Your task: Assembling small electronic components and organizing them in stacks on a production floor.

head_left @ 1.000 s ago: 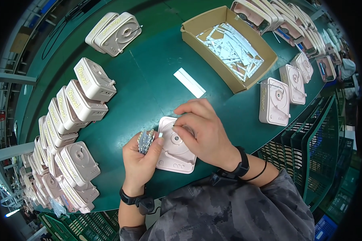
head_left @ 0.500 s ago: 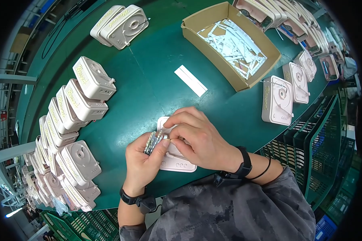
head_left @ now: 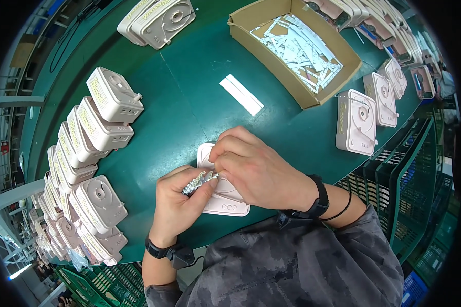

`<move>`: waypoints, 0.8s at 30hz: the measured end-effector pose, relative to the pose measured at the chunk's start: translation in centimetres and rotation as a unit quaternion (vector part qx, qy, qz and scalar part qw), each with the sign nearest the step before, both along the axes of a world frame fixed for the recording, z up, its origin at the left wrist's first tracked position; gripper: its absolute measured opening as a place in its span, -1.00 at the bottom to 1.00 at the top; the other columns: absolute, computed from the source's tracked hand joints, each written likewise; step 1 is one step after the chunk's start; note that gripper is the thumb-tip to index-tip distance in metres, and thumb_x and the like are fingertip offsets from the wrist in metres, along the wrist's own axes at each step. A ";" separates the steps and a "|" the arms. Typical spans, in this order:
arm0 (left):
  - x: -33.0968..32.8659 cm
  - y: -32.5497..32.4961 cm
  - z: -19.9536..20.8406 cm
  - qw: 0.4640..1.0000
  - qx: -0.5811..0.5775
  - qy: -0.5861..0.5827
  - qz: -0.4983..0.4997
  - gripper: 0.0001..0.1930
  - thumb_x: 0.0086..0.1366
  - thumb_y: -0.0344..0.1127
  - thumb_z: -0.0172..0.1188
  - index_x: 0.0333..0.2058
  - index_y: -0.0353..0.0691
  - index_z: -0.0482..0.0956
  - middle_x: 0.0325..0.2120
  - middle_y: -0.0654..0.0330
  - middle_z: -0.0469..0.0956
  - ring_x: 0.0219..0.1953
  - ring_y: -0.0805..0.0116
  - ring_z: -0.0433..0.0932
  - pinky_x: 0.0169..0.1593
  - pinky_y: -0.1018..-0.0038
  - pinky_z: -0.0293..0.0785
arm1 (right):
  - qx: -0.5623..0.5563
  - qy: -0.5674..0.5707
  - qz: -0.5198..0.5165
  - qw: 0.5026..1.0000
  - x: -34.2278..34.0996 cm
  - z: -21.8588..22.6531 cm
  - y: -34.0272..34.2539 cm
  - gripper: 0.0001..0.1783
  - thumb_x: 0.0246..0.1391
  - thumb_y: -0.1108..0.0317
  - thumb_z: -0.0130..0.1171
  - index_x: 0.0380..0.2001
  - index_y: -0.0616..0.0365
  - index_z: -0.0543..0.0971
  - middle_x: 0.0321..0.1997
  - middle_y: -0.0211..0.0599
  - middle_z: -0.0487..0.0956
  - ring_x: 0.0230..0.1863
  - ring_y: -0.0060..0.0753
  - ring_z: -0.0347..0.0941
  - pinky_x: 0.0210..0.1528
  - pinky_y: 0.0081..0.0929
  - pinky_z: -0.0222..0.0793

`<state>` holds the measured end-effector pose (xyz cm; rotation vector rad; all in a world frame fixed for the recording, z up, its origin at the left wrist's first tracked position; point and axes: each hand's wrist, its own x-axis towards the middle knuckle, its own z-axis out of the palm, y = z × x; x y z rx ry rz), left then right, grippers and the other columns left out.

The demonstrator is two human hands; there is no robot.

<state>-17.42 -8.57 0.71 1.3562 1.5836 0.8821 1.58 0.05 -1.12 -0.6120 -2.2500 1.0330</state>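
Observation:
My left hand (head_left: 175, 200) is closed around a bunch of small silvery and pale-yellow pieces (head_left: 193, 184), too small to name exactly. Close against it, my right hand (head_left: 264, 171) has its thumb and fingers pinched together at the end of the bunch. What sits in that pinch is mostly hidden by the fingers. Below both hands a pale pink plastic casing (head_left: 227, 205) lies flat on the green table (head_left: 174, 123). It has rounded corners and small round marks along its near edge, and my hands cover much of it.
Similar casings (head_left: 101, 197) are stacked in a curved row at the left. More casings (head_left: 357, 123) stand at the right. A cardboard box (head_left: 312, 97) of white strips lies at the far side, with a white strip (head_left: 242, 95) nearby. Green crates (head_left: 399, 179) stand beyond the right edge.
The pieces in my left hand have tilted over toward the left. My right fingers have curled in more tightly at the bunch. The whole view has shifted slightly.

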 end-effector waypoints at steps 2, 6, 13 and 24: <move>0.1 0.1 0.1 1.000 0.001 0.009 -0.002 -0.91 0.19 -0.52 0.38 -0.31 -0.35 0.70 -0.50 0.25 0.58 -0.46 0.53 0.48 -0.39 0.56 0.37 | 0.009 -0.006 0.001 1.000 0.0 -0.1 0.0 -0.94 0.04 0.55 0.20 -0.39 0.29 0.52 -0.13 -0.23 0.51 0.03 -0.07 0.40 0.07 -0.26 0.40; 0.2 0.3 0.1 0.998 0.025 0.047 -0.025 -0.87 0.13 -0.56 0.36 -0.30 -0.34 0.69 -0.49 0.19 0.58 -0.47 0.40 0.53 -0.39 0.51 0.41 | 0.038 -0.015 0.003 0.999 0.1 -0.4 0.0 -0.89 -0.03 0.53 0.21 -0.38 0.28 0.52 -0.15 -0.24 0.50 0.04 -0.09 0.40 0.09 -0.27 0.38; 0.9 0.3 -0.7 0.993 0.073 0.080 -0.038 -0.78 0.03 -0.61 0.31 -0.29 -0.31 0.64 -0.47 0.08 0.58 -0.47 0.12 0.59 -0.40 0.40 0.47 | 0.072 -0.009 -0.024 0.997 -0.1 -0.6 -0.6 -0.83 -0.08 0.49 0.21 -0.34 0.27 0.51 -0.18 -0.23 0.48 0.02 -0.08 0.40 0.10 -0.22 0.33; 1.1 0.0 -1.2 0.995 0.065 0.069 -0.012 -0.79 0.07 -0.62 0.30 -0.26 -0.34 0.64 -0.44 0.06 0.59 -0.43 0.20 0.60 -0.35 0.46 0.46 | 0.068 0.026 -0.051 0.996 -0.5 -0.9 -1.0 -0.81 -0.10 0.54 0.23 -0.35 0.27 0.50 -0.19 -0.21 0.49 0.01 -0.05 0.42 0.09 -0.19 0.34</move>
